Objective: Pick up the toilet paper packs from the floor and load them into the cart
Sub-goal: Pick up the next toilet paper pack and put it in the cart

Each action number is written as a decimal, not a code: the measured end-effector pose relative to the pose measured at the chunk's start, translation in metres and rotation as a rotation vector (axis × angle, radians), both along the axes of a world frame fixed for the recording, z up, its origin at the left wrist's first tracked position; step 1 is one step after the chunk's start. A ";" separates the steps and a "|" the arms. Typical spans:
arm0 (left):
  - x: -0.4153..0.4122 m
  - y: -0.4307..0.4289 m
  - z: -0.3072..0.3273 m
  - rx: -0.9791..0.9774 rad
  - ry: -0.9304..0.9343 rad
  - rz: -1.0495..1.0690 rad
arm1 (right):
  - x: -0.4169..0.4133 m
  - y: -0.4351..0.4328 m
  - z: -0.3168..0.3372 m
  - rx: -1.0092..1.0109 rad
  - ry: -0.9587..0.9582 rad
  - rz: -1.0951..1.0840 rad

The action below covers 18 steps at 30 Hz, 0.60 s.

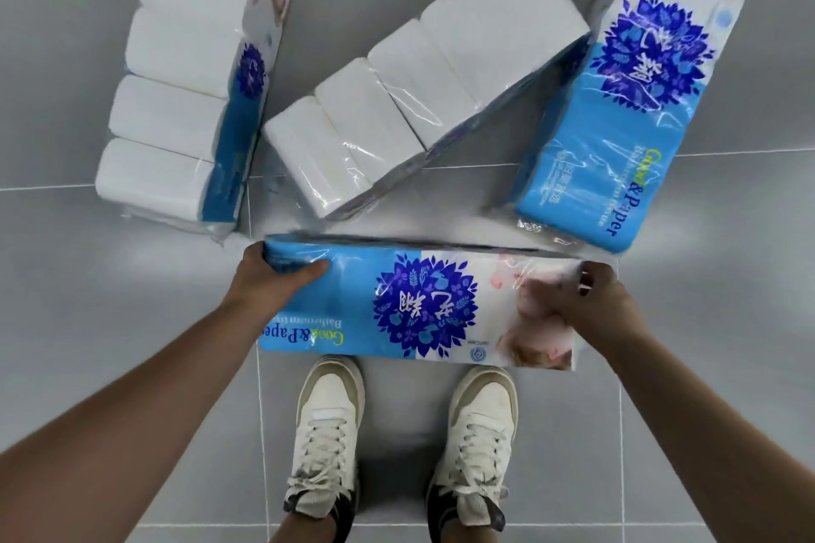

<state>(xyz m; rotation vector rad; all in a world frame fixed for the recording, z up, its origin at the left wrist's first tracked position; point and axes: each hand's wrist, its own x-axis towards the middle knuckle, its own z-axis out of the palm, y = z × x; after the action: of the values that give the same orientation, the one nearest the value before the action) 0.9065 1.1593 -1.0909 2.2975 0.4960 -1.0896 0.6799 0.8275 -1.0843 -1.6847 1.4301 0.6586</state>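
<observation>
While both hands grip one toilet paper pack, no cart is in view, so how many packs are already loaded cannot be told. The left hand [273, 278] wraps the blue end of the held pack [423, 304], thumb on the printed face and fingers curled round the far edge. The right hand [604, 295] pinches the wrapper at the pale end. This pack lies crosswise in front of the shoes [326, 432], its near edge covering the toes, so it looks raised off the tiled floor [66, 278]. That is a judgement. Three packs lie on the floor beyond it: left pack [176, 93], middle pack [410, 88], right pack [617, 101]. Estimate: one pickup in hand, at least three left, each needing carry and placement.
</observation>
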 end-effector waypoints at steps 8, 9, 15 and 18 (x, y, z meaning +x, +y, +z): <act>-0.001 0.001 -0.011 0.017 -0.027 0.042 | -0.002 0.006 -0.024 0.066 -0.054 -0.160; -0.002 0.000 -0.010 0.011 -0.046 0.054 | -0.003 0.007 -0.024 0.075 -0.079 -0.180; -0.004 -0.005 -0.004 -0.001 -0.134 0.052 | -0.012 0.012 -0.009 0.084 -0.177 -0.269; -0.001 -0.004 0.000 -0.017 -0.183 0.035 | -0.014 0.016 -0.001 0.062 -0.223 -0.307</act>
<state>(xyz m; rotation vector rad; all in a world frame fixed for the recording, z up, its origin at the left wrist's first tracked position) 0.9055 1.1558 -1.0912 2.3368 0.4505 -0.8535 0.6662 0.8436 -1.0850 -1.4026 1.4505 0.3296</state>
